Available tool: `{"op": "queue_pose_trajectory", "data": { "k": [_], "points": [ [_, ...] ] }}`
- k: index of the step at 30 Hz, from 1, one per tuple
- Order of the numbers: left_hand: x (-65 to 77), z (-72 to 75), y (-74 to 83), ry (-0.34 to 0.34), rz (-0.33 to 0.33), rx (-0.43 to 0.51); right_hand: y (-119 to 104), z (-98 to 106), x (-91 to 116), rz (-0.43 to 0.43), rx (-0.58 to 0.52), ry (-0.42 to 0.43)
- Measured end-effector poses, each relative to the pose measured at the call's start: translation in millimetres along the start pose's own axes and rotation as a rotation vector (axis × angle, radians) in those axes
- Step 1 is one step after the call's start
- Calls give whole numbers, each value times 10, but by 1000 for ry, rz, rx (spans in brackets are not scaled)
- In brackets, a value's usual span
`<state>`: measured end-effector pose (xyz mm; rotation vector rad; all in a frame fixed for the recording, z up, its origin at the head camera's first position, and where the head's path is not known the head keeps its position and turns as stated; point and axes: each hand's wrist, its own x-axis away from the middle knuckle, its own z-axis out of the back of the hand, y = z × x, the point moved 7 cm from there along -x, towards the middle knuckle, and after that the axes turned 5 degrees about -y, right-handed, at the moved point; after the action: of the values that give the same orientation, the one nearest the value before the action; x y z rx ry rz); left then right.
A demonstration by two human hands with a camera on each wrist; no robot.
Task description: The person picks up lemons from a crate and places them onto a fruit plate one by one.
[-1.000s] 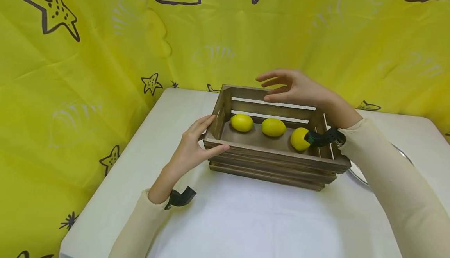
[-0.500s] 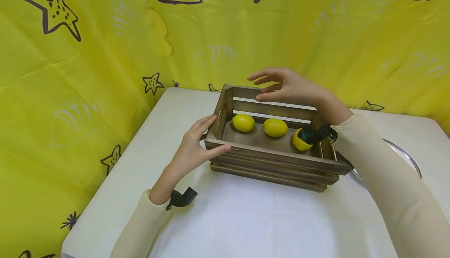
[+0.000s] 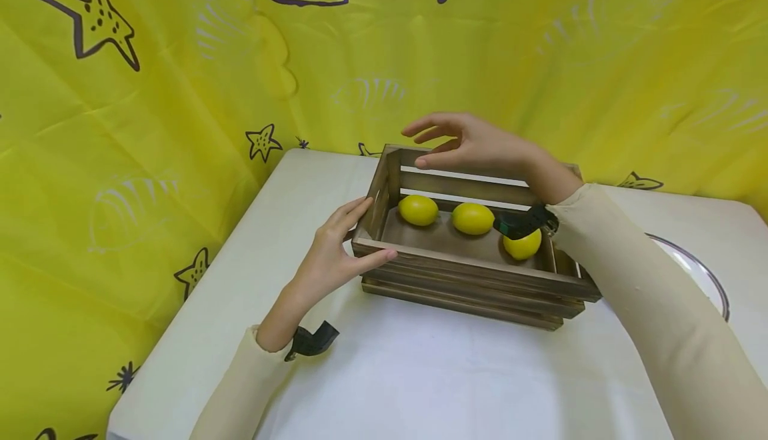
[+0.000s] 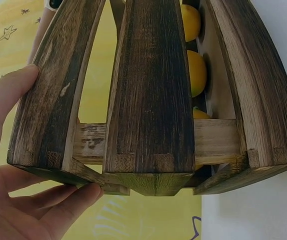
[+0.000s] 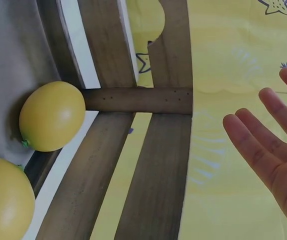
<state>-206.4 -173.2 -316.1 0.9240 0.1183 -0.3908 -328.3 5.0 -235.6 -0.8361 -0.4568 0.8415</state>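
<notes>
Three lemons (image 3: pixel 473 219) are already lying inside the slatted wooden crate (image 3: pixel 474 275), none showing outside; left hand (image 3: pixel 329 252) is gripping its end, right hand (image 3: pixel 477 148) hovering empty.

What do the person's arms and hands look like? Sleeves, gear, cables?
Left hand and right hand are bare, ungloved. Plain cream long left sleeve and matching right sleeve. Angular black left wrist device; similar black right wrist device shows a small green patch. No cables visible.
</notes>
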Motion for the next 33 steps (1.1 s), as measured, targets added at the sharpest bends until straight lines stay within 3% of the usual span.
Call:
{"op": "queue_pose_trajectory", "data": {
  "k": [11, 22, 33],
  "points": [
    [-10, -21, 22, -3, -5, 8, 47, -113, -90, 161, -53, -33],
    [7, -10, 17, -1, -3, -8, 251, -304, -140, 92, -103, -53],
    [13, -16, 8, -7, -8, -33, 458, -512, -236, 103, -8, -127]
  ]
}}
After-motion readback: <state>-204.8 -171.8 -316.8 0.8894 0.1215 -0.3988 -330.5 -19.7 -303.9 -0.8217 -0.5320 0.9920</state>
